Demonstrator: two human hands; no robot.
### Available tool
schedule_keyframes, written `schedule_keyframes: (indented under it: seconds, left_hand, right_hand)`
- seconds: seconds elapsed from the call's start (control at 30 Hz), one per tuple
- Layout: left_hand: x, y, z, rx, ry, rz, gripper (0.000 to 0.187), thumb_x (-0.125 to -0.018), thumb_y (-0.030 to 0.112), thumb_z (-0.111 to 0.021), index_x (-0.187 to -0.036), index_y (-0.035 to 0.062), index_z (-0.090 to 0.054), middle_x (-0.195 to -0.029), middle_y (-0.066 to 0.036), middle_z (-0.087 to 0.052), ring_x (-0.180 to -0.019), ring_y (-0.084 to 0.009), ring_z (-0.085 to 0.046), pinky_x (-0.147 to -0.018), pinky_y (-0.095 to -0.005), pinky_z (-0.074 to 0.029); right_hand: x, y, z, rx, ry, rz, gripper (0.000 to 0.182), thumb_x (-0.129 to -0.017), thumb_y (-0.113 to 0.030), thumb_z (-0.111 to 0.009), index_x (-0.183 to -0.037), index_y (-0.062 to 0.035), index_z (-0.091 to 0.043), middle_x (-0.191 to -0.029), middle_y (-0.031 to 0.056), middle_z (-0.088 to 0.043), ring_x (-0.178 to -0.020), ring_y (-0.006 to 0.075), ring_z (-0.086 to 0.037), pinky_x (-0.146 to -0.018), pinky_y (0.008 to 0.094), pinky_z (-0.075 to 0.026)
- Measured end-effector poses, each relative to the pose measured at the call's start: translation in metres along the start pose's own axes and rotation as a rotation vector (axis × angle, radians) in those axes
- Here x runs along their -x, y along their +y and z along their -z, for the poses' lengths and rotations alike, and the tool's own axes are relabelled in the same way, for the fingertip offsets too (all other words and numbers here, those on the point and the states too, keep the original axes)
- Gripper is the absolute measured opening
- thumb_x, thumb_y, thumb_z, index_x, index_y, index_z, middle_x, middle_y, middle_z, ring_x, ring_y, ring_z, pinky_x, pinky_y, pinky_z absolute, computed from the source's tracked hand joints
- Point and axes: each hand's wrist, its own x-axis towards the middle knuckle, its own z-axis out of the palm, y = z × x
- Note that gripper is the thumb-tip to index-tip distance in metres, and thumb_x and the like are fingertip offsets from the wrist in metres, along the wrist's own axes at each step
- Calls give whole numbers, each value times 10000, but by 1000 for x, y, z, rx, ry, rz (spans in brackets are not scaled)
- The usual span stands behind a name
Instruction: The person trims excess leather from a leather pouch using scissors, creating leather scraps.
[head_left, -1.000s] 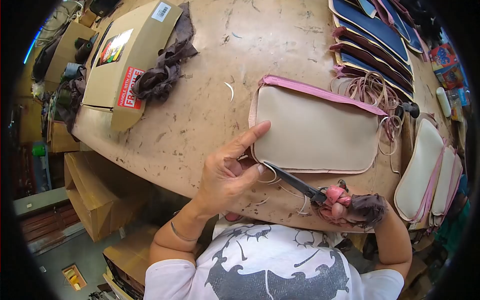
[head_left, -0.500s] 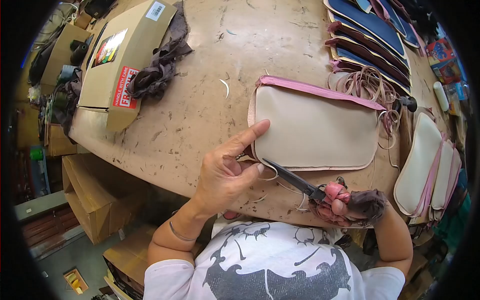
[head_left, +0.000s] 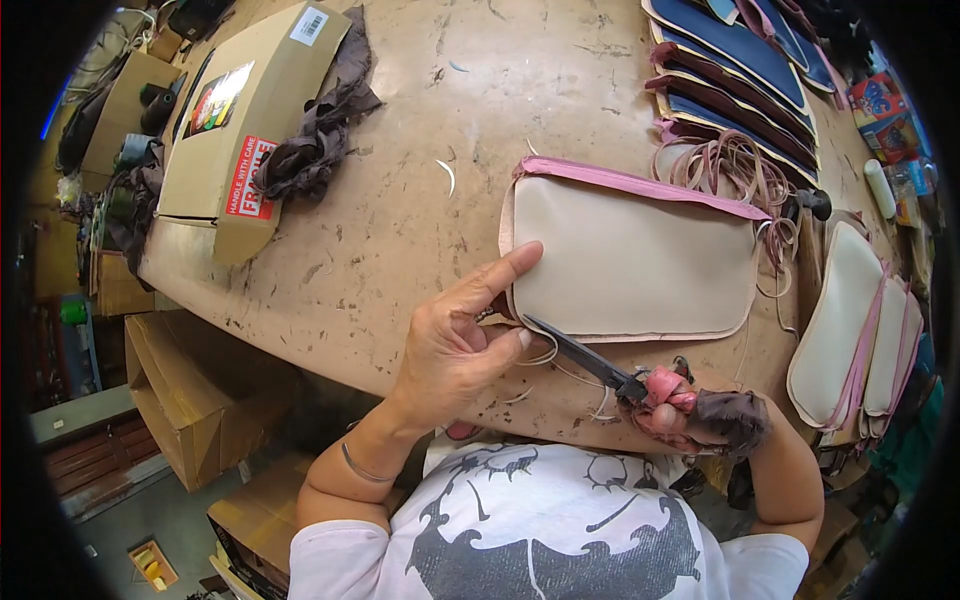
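Note:
A beige leather pouch with a pink zipper edge lies flat on the worktable. My left hand grips its lower left corner: the index finger rests on top, the thumb is at the edge, and the other fingers are partly hidden. My right hand, wrapped in pink and dark cloth, is closed round black scissors. Their blade tips meet the pouch's lower left corner. A thin pale trimmed strip curls beside my left thumb, under the blades.
Coiled pink-brown strips lie behind the pouch. Navy and maroon pouches are stacked at the back right, with more beige pouches at the right. A cardboard box and dark rag sit at the left; leather scraps dot the worktable.
My left hand and the pouch's left edge have shifted very slightly to the right. The scissors stay at the same corner, almost unmoved.

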Motion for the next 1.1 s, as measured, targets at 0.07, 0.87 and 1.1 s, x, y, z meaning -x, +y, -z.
schedule_keyframes:
  seconds: [0.07,0.87,1.1]
  left_hand:
    - [0,2,0,-21,-1,0,524,-683,-154,-439,-1187,-54,-341,-1202,-131,-363,-1024,-154,-443,-807,-219,-446]
    - [7,-4,7,38,-89,38,526,-694,-137,-436,-1202,-44,-337,-1139,-83,-410,-921,-106,-474,-782,-208,-416]
    - [10,-7,3,69,-76,85,532,-695,-142,-444,-1205,-45,-331,-1123,-80,-408,-913,-105,-471,-771,-208,-423]
  right_hand:
    - [0,0,-2,38,42,54,314,-721,-343,-608,-737,-95,-414,-496,-26,-336,-405,59,-354,-345,217,-274]
    - [-1,18,-11,34,21,37,312,-744,-366,-515,-692,-86,-388,-490,-25,-363,-392,70,-386,-349,208,-298]
    - [-6,39,-22,-76,-7,51,356,-765,-409,-497,-668,-99,-351,-526,-26,-346,-388,54,-366,-338,198,-287]
